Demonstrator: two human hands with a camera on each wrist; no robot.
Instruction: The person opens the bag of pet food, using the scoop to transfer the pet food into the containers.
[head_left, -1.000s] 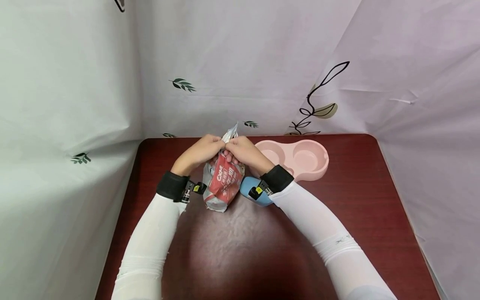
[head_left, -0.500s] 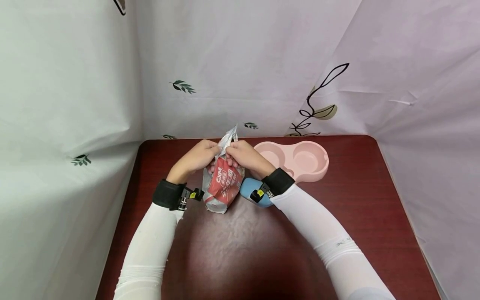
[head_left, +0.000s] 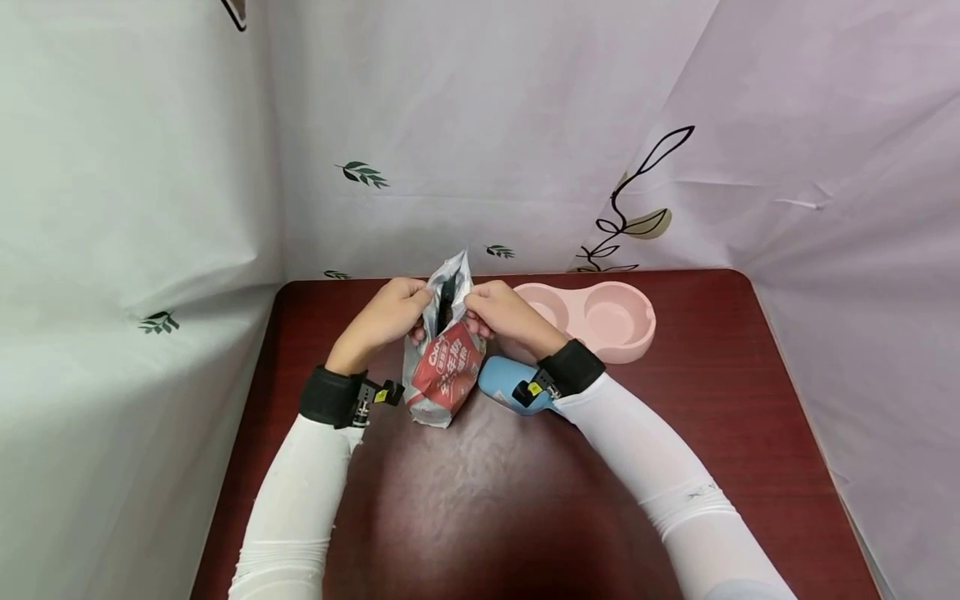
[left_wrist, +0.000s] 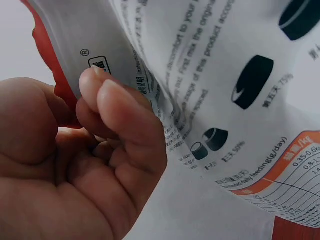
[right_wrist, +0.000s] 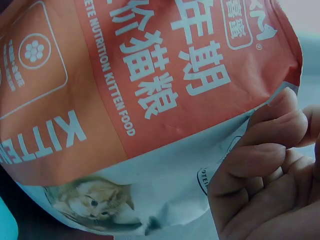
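A red and silver kitten food bag (head_left: pixel 448 362) stands on the table with its top mouth spread apart, dark inside. My left hand (head_left: pixel 388 312) pinches the left edge of the mouth, and my right hand (head_left: pixel 510 315) pinches the right edge. The left wrist view shows curled fingers (left_wrist: pixel 125 115) at the bag's printed white side (left_wrist: pixel 200 75). In the right wrist view, the curled fingers (right_wrist: pixel 270 150) grip the bag's upper corner beside its orange-red front (right_wrist: pixel 165 75). What the bag contains cannot be made out.
A blue rounded object (head_left: pixel 504 382) lies just right of the bag, partly under the right wrist. Behind the right hand sits a pink double bowl (head_left: pixel 621 323), its left part partly covered. Pale patterned cloth (head_left: pixel 480 125) hangs close behind the dark red table (head_left: pixel 720 400).
My hands have moved apart, the right one to the right. The bag's top, earlier bunched between them, has opened into a wide mouth.
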